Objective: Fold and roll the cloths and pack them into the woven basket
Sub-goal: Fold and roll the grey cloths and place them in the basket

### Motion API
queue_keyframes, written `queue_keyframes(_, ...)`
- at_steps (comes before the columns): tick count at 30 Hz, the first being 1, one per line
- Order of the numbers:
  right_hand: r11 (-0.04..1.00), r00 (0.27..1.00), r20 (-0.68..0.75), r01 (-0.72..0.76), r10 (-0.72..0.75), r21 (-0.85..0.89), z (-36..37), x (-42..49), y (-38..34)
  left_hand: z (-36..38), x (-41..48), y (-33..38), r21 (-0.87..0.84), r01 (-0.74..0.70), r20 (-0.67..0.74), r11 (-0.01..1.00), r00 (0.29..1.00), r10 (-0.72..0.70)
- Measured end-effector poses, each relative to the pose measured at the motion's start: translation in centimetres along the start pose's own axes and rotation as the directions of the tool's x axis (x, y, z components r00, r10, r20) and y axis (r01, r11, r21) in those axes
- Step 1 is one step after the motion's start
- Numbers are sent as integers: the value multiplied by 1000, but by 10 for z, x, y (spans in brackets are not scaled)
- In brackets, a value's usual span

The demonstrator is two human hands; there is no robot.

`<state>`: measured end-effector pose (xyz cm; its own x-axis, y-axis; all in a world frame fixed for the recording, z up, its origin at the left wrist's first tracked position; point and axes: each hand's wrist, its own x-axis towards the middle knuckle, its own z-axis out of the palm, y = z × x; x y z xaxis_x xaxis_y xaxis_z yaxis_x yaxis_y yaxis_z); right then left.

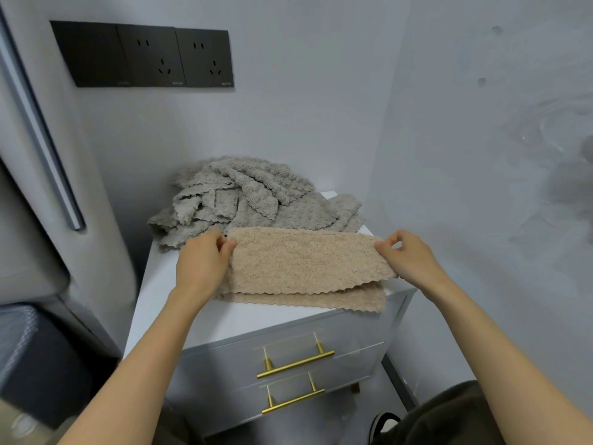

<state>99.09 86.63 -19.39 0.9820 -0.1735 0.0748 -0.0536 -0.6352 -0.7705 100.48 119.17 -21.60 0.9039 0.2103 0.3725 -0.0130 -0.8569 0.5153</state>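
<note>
Left hand pinches the left end of the beige cloth, thumb and fingers clamped on its upper corner; at 8 o'clock from that hand a dark box stands low by the wall, too blurred to tell what it holds; at 11 o'clock a black socket panel sits on the wall; the beige cloth is folded double, its upper layer stretched between both hands, scalloped edges toward 6 o'clock, its lower layer lying on the cabinet top near the front edge; at 12 o'clock from it, just behind its far edge, a crumpled pile of grey cloths covers the back of the top; at 6 o'clock two drawers with brass handles are closed, their contents hidden; right hand, at 3 o'clock from the cloth's middle, pinches the right end, thumb and fingers clamped on that upper corner.
</note>
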Motion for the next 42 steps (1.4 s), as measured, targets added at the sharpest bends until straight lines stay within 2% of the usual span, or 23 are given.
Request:
queue_keyframes(3, 1000, 1000, -10, 13, -13, 0, 0, -5, 0, -1, 1, 4, -85, -4, -37, 996, 999, 1)
queue_keyframes(5, 1000, 1000, -9, 11, -11, -12, 1, -9, 0, -2, 4, 6, -207, 41, 3, 977, 999, -41)
queue_keyframes(7, 998, 1000, -2, 15, -15, -58, 3, -12, 2, -2, 6, 5, -257, 78, 45, 963, 997, -69)
queue_keyframes(13, 951, 998, 58, 41, -24, -305, 13, -19, 11, 4, 2, -5, -91, 35, 125, 995, 992, -24)
queue_keyframes(17, 876, 997, 62, 67, -42, -478, 17, -20, 14, 6, -1, -9, -24, 52, 218, 998, 975, -45)
queue_keyframes(22, 837, 998, 58, 38, -7, -547, 18, -18, 17, 5, -2, -11, 41, 85, 264, 996, 960, -93)
queue_keyframes(26, 869, 994, 30, -81, 109, -488, 17, -8, 19, 1, -1, -6, -4, 55, 179, 998, 982, -54)
queue_keyframes(28, 895, 982, 79, -121, 171, -430, 18, -1, 18, 1, -1, 1, -18, -58, 86, 998, 995, 59)
queue_keyframes(30, 930, 973, 124, -141, 193, -340, 20, 6, 14, 4, 1, 10, -19, -207, 71, 978, 976, 208)
queue_keyframes(33, 946, 955, 175, -190, 241, -263, 23, 11, 6, 13, 4, 21, -14, -340, 199, 940, 921, 336)
queue_keyframes(37, 951, 937, 233, -206, 259, -231, 25, 15, 0, 28, 10, 24, 32, -359, 396, 933, 861, 318)
queue_keyframes(40, 976, 959, 185, -205, 216, -76, 22, 16, -3, 30, 18, 23, 57, -345, 414, 937, 862, 293)
queue_keyframes(42, 983, 979, 98, -175, 179, -47, 16, 17, -3, 25, 24, 23, 39, -332, 387, 943, 875, 292)
